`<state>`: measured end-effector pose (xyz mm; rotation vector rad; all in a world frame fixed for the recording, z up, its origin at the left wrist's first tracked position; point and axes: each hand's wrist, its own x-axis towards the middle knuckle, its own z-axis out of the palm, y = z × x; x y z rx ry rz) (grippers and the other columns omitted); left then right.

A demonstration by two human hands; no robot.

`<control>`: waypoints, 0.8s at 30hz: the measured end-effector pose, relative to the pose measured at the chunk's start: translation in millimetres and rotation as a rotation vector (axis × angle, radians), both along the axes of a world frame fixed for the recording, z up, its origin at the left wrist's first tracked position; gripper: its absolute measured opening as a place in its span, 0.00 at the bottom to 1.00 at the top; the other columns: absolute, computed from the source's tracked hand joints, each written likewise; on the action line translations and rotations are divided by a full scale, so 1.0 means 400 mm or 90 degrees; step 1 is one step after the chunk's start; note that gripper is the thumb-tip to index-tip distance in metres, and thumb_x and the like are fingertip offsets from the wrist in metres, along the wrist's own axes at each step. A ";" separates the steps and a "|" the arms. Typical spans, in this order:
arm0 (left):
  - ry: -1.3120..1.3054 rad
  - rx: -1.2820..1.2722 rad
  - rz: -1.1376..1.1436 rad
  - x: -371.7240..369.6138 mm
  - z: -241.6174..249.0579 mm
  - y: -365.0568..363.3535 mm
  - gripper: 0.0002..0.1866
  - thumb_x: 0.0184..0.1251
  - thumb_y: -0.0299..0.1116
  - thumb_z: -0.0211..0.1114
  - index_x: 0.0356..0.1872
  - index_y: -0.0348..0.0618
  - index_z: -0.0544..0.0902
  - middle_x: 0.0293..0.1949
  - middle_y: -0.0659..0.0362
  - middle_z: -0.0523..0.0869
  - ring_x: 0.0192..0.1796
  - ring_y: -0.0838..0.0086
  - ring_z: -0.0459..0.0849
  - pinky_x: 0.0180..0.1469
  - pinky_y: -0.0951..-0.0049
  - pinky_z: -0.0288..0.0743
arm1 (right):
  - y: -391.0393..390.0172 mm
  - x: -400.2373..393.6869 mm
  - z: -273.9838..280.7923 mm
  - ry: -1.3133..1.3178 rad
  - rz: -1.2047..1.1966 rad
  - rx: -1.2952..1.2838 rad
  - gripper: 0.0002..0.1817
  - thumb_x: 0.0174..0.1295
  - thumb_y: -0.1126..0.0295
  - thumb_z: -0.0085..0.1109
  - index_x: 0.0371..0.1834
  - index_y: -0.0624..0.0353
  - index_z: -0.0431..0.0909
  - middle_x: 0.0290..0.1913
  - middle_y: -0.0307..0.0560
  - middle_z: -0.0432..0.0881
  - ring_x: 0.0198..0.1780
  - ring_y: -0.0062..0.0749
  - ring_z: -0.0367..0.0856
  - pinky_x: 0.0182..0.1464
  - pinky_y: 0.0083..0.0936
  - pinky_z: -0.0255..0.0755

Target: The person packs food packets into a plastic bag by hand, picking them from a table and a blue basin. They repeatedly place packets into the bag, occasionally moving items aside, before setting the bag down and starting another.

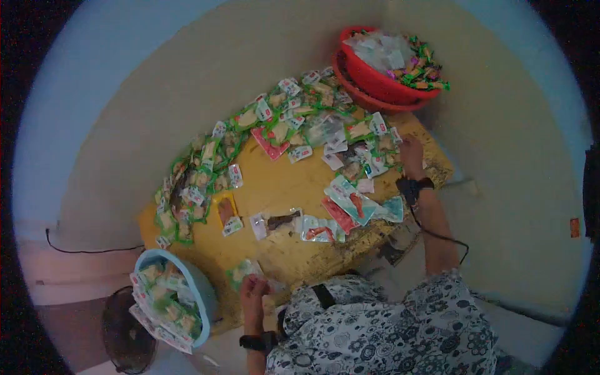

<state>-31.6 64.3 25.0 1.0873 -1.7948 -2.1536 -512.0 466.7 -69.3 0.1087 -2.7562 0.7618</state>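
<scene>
My left hand [253, 289] is at the near edge of the yellow table [265, 175], its fingers closed on a clear and green snack packet [240, 273]. Something reddish shows beside those fingers, too blurred to name. Farther off on the right, my right hand [411, 153] reaches to the end of a heap of green and white snack packets [359, 130]. Its curled fingers meet the edge of a small white-labelled packet [395, 135]. Both wrists wear dark bands, and a black cable [437, 235] hangs from the right one.
Single packets lie mid-table, including an orange one [226, 209], a dark-filled one [281, 222] and a teal-white one [351, 199]. A blue basin [209, 300] of packets stands at near left, beside a dark round fan-like object [128, 331]. Red basins [375, 81] hold wrapped candies and sachets.
</scene>
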 end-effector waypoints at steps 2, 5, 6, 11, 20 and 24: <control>-0.024 -0.033 -0.011 0.008 -0.024 -0.004 0.05 0.64 0.30 0.65 0.34 0.42 0.78 0.30 0.64 0.80 0.31 0.79 0.80 0.35 0.76 0.75 | -0.035 0.079 0.082 -0.055 0.050 -0.204 0.09 0.56 0.75 0.60 0.41 0.61 0.80 0.38 0.45 0.84 0.33 0.34 0.81 0.32 0.32 0.75; -0.019 -0.008 -0.009 0.021 -0.078 -0.024 0.05 0.64 0.30 0.65 0.34 0.42 0.78 0.29 0.64 0.80 0.30 0.79 0.79 0.33 0.76 0.75 | -0.129 0.206 0.238 -0.167 0.074 -0.356 0.08 0.61 0.76 0.56 0.43 0.63 0.78 0.38 0.43 0.81 0.36 0.30 0.82 0.37 0.29 0.76; -0.010 0.013 -0.004 0.027 -0.091 -0.026 0.05 0.64 0.30 0.65 0.34 0.42 0.78 0.28 0.64 0.80 0.29 0.79 0.79 0.32 0.77 0.75 | -0.159 0.240 0.271 -0.211 0.102 -0.395 0.08 0.63 0.76 0.54 0.43 0.63 0.78 0.38 0.42 0.80 0.37 0.29 0.82 0.39 0.28 0.76; 0.040 -0.004 -0.006 0.025 -0.052 -0.032 0.06 0.65 0.31 0.66 0.34 0.41 0.78 0.27 0.63 0.80 0.28 0.79 0.80 0.31 0.77 0.76 | -0.329 0.433 0.396 -0.360 0.343 -0.525 0.06 0.66 0.75 0.52 0.41 0.63 0.78 0.39 0.42 0.80 0.46 0.25 0.80 0.51 0.25 0.74; 0.086 0.075 0.004 0.041 -0.176 -0.049 0.03 0.65 0.27 0.63 0.34 0.42 0.78 0.26 0.63 0.81 0.27 0.79 0.81 0.29 0.77 0.76 | -0.502 0.703 0.133 -0.474 0.660 -0.209 0.09 0.55 0.72 0.67 0.33 0.57 0.74 0.41 0.42 0.80 0.50 0.32 0.76 0.56 0.29 0.70; 0.084 0.006 -0.034 0.045 -0.144 -0.046 0.05 0.68 0.33 0.65 0.35 0.43 0.80 0.27 0.63 0.82 0.28 0.79 0.80 0.31 0.76 0.76 | -0.492 0.743 0.041 -0.219 0.663 -0.143 0.15 0.51 0.73 0.68 0.40 0.58 0.73 0.54 0.49 0.74 0.52 0.34 0.73 0.54 0.28 0.70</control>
